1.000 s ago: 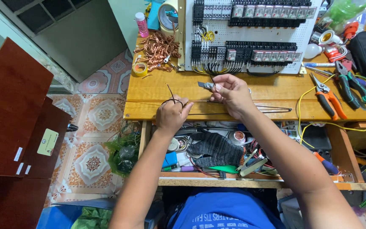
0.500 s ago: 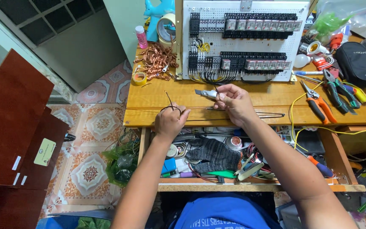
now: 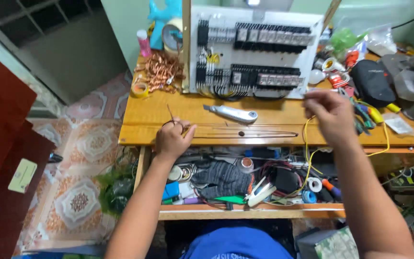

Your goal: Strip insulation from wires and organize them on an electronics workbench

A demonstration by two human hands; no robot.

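Note:
My left hand (image 3: 172, 139) rests at the front edge of the wooden bench (image 3: 154, 112), closed on a thin dark wire (image 3: 171, 117) whose end sticks up and whose length runs right along the bench. A grey utility knife (image 3: 232, 113) lies on the bench with no hand on it. My right hand (image 3: 329, 115) hovers blurred at the bench's right side, fingers loosely curled, close to the pliers with coloured handles (image 3: 366, 115) and a yellow wire (image 3: 306, 139); I cannot tell if it grips anything.
A white panel of black breakers and relays (image 3: 255, 52) stands at the back. Copper wire coils (image 3: 161, 72) and a tape roll (image 3: 140, 89) lie at the left. An open drawer (image 3: 250, 211) of tools and gloves sits below. A black bag (image 3: 372, 81) lies at the right.
My right hand has let go of the utility knife, which now lies on the bench, and has swung right toward the pliers. The left hand has stayed put on the wire.

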